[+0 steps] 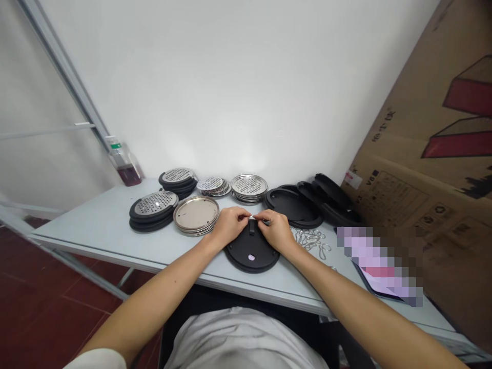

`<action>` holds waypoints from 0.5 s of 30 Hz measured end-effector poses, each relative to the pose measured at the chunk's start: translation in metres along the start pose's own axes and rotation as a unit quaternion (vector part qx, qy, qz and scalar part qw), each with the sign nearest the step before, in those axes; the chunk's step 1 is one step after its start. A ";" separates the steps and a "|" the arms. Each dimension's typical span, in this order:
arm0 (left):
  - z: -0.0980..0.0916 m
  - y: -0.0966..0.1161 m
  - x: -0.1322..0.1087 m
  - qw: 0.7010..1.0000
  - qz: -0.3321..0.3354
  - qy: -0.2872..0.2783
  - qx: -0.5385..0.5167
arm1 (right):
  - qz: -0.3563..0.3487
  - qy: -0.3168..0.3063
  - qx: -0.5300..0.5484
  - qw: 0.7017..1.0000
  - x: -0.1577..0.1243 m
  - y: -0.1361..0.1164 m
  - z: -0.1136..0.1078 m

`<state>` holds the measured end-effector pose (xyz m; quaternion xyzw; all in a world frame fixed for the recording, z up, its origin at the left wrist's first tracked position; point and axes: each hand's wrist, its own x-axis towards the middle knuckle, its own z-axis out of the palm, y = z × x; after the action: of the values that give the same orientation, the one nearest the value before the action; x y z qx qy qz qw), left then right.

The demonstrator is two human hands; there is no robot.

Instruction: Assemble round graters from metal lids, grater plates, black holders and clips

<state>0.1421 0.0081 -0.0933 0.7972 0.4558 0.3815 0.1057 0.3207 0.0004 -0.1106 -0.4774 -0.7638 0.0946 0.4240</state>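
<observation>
A black round disc (251,259) lies near the table's front edge, with a short raised black tab on it and a small pale oval spot. My left hand (231,223) and my right hand (274,229) rest over its far side, fingers pinched toward each other. Between their fingertips shows a small shiny metal piece (252,217); its full shape is hidden. Just right of my right hand, several bent wire hooks (313,241) lie in a loose pile. To the left of my left hand is a stack of shallow metal discs (196,212).
Black discs with perforated metal plates (156,204) are stacked at the left. Behind stand perforated metal discs (249,184) and black round shells (294,205). A bottle (128,171) stands at the back left. A phone (380,277) and a large cardboard box (423,205) flank the right side.
</observation>
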 end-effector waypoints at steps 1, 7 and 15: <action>0.000 0.000 0.000 1.000 0.001 -0.002 0.001 | 0.000 0.000 -0.002 1.000 0.000 0.000 0.000; -0.003 0.000 -0.002 1.000 0.015 -0.014 0.010 | 0.001 -0.001 -0.018 1.000 -0.002 -0.001 0.003; -0.002 -0.002 -0.001 0.998 0.031 -0.042 0.017 | 0.011 -0.003 -0.035 0.999 -0.003 -0.002 0.006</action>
<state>0.1391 0.0075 -0.0934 0.8281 0.4320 0.3431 0.0995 0.3155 -0.0012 -0.1151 -0.4998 -0.7627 0.0734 0.4039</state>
